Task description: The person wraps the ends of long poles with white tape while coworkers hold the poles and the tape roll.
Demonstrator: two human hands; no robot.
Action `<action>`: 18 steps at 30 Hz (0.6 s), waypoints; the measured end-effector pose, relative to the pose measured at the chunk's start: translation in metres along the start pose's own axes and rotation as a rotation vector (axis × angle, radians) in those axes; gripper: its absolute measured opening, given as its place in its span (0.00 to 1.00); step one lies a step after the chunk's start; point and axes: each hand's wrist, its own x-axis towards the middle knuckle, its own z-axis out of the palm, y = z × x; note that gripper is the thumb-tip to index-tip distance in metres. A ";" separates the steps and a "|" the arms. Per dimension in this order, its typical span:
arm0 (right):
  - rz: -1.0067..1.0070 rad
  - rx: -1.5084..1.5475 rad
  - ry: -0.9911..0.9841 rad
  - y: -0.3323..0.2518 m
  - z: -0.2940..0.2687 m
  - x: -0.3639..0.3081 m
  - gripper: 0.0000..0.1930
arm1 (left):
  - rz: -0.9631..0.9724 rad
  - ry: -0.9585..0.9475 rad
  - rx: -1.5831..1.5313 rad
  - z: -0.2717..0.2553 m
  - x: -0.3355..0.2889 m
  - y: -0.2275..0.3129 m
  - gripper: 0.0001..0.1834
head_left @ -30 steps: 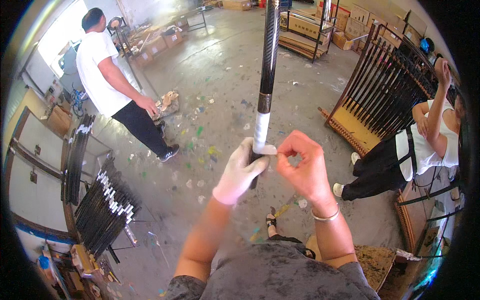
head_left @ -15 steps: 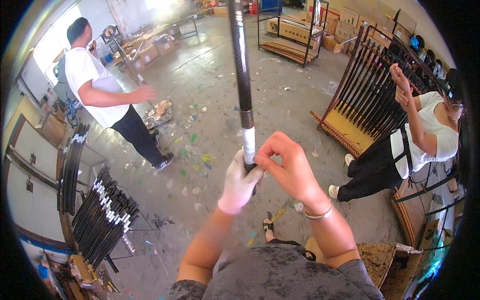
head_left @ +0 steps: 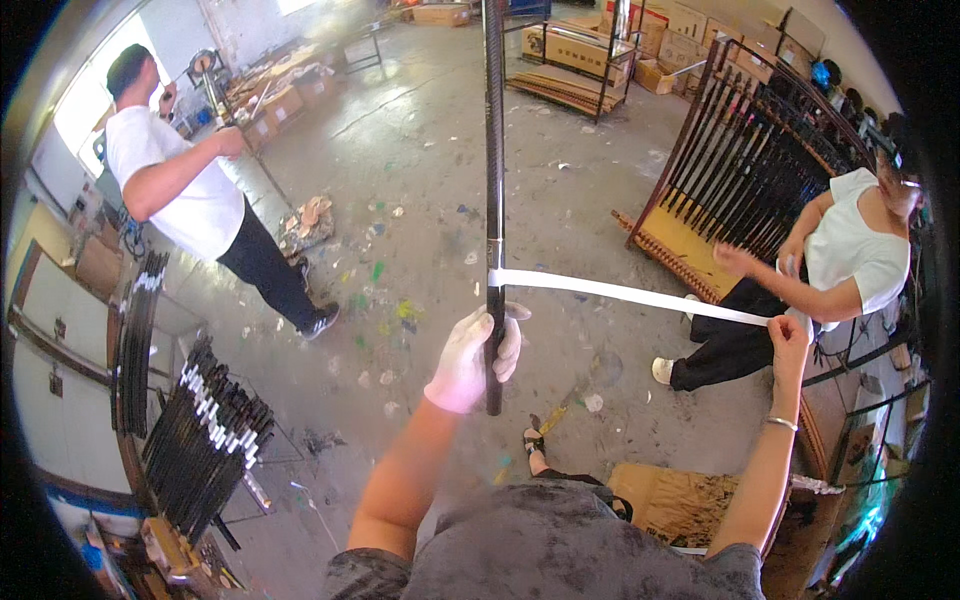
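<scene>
My left hand [head_left: 470, 352], in a white glove, is closed around the lower part of a long black pole [head_left: 495, 215] that stands upright before me. The pole's upper end runs out of the picture, and its lower end shows below my fist. A strip of white tape [head_left: 635, 293] stretches from the pole, just above my left hand, out to the right. Its far end is pinched in the fingers of my bare right hand [head_left: 788, 338], which wears a bracelet at the wrist. Most of the strip hangs free between pole and fingers.
Bundles of black poles with white bands [head_left: 208, 430] lean at the left. A person in white [head_left: 175, 180] stands at the far left, another [head_left: 850, 240] at the right by a rack of black poles [head_left: 760, 150]. An open cardboard box [head_left: 670, 505] lies low right.
My right hand has moved away to the right, drawing out the white tape that was wrapped around the pole. The left person's hand has risen; the right person's arms have come down.
</scene>
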 end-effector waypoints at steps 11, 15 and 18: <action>0.052 0.113 -0.096 -0.038 -0.024 -0.040 0.04 | 0.016 0.219 0.096 -0.014 0.036 -0.027 0.07; 0.050 -0.066 -0.260 -0.043 -0.013 -0.064 0.06 | -0.103 0.453 0.124 -0.059 0.049 -0.082 0.09; 0.092 -0.086 -0.267 -0.038 -0.015 -0.090 0.07 | -0.203 0.690 0.171 -0.096 0.049 -0.142 0.11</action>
